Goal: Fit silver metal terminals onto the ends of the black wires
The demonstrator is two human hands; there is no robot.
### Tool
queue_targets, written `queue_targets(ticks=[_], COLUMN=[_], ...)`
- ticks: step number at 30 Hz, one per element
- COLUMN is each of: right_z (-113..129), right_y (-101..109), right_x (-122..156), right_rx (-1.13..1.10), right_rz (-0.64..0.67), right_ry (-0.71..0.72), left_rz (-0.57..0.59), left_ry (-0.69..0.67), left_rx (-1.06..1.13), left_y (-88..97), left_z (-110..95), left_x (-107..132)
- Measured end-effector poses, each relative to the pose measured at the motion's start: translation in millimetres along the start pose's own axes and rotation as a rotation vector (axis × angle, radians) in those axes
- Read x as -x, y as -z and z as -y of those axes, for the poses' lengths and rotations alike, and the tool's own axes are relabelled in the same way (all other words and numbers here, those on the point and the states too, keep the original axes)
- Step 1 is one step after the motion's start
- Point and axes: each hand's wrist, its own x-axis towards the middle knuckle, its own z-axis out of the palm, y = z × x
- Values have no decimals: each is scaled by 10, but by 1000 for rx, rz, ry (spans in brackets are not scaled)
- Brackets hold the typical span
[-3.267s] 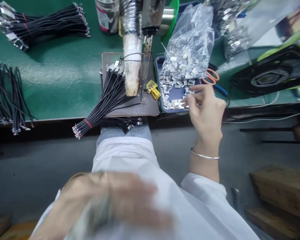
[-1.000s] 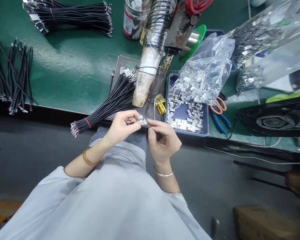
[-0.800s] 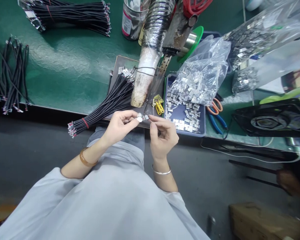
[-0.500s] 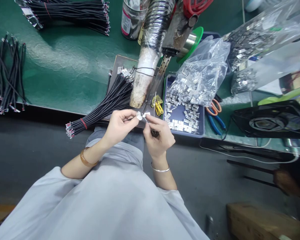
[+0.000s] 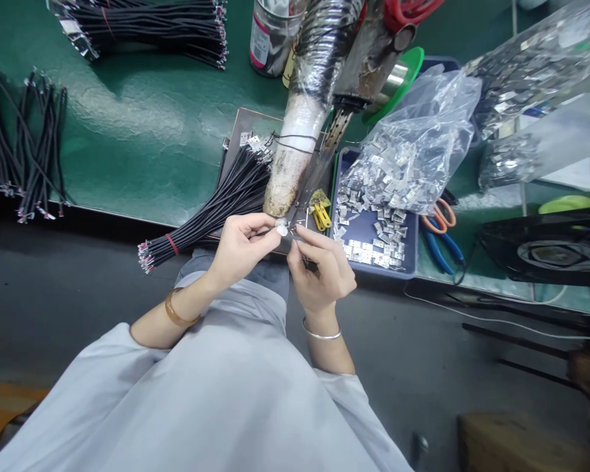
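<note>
Green desk (image 5: 142,131) spread out beyond both hands. Space just beyond the fingertips is obstructed by a film-wrapped duct (image 5: 295,141) and, beside it, a metal tool (image 5: 337,128) with a perforated barrel. Right of the right hand, a blue tray (image 5: 358,226) of small metal connectors is partly covered by a clear bag (image 5: 417,131); pliers (image 5: 440,246) are placed farther right. A tied cable bundle (image 5: 211,203) is laid just beyond the left hand, its near end hung over the desk edge. A yellow clip-like part (image 5: 320,215) is noted just beyond the right fingers.

Duct and tool are cut off at the top; the tool's tip is hard to make out.

Between the fingertips, a small metallic piece (image 5: 291,229) is pinched by the left hand (image 5: 240,248). The right hand (image 5: 324,265) is curled, forefinger brought to the piece; its grip cannot be told. The piece is seen as bright and silvery, its outline unresolved.
</note>
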Motion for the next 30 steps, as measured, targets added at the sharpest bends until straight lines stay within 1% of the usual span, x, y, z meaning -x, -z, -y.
queue_targets(ticks=[3, 5, 10, 12, 18, 22, 25, 30], right_z=[-4, -7, 11, 20, 34, 34, 33, 58], right_y=[2, 0, 2, 10, 36, 30, 15, 9], right_x=[17, 38, 53, 34, -29, -8, 4, -38], right_rx=[-7, -33, -116, -127, -81, -116, -135, -86], right_rz=[-4, -4, 5, 25, 43, 26, 18, 14], right_ry=[17, -2, -213, -241, -179, -219, -256, -226], left_rz=[10, 21, 9, -3, -16, 25, 20, -4], left_ry=[26, 42, 36, 18, -42, -1, 21, -63], left_rx=[9, 20, 23, 17, -34, -40, -77, -163], left_y=[12, 15, -12, -26, -32, -23, -22, -16], left_z=[6, 15, 26, 16, -41, -42, -31, -47], left_x=[-5, -5, 12, 20, 22, 24, 36, 46])
